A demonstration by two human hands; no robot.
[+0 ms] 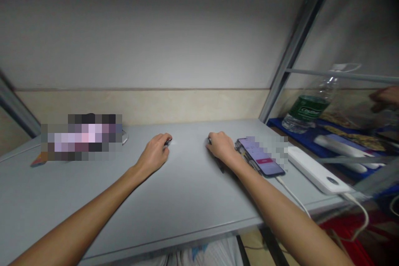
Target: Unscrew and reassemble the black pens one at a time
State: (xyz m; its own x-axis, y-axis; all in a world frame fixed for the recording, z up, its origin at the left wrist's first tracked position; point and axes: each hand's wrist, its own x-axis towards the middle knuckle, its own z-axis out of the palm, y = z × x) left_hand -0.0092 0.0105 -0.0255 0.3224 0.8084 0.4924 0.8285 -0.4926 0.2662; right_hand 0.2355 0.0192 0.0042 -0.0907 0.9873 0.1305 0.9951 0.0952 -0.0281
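Observation:
My left hand rests on the grey desk with its fingers curled round a small dark, shiny object. Across from it, my right hand is closed too, and a small dark piece pokes out by the thumb. The kind of either piece is hidden by the fingers. Something thin and dark shows beneath the right wrist. Close to the right of that wrist lies a phone with a lit screen, a cable plugged into its near end. A bare gap of desk separates the two hands.
A white power bank with a cable lies at the desk's right edge. Blurred-out items sit at the left. Beyond a metal frame, a large green-labelled water bottle stands on a blue surface, near another person's hand.

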